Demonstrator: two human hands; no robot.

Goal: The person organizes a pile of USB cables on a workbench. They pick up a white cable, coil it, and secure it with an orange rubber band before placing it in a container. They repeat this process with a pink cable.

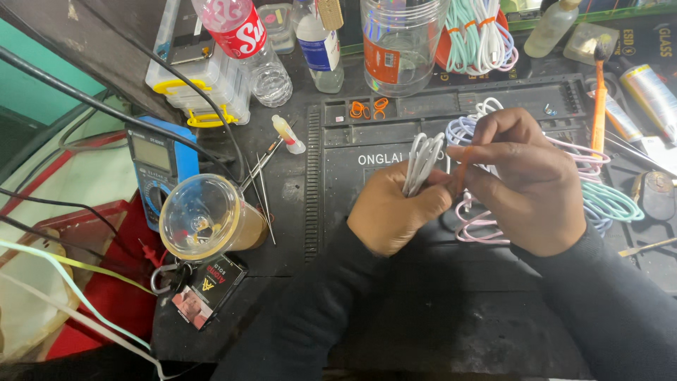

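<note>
Gripping a folded white cable (422, 164), the left hand (392, 212) is curled shut around the lower part of the bundle, whose looped ends stick up above the fist. The right hand (530, 185) sits just beside it, touching it, with thumb and forefinger pinched on a thin orange tie (462, 169) that lies against the white cable; the other fingers are bent inward. Both hands hover over the black work mat (338, 169), near its middle.

Behind and under the right hand, loose cables in pink, lilac and mint (599, 197) lie tangled on the mat's right part. In a small recess along the mat's far edge lie two more orange ties (369, 108). Beyond that edge stand a clear plastic jar (399, 44) and a bundle of tied cables (479, 35). Off the mat's left edge lies a small glue tube (289, 134), then a clear plastic cup (204, 219) on its side, and past it a blue multimeter (161, 166). A red-labelled bottle (248, 44) stands beyond the mat's far left corner.
</note>
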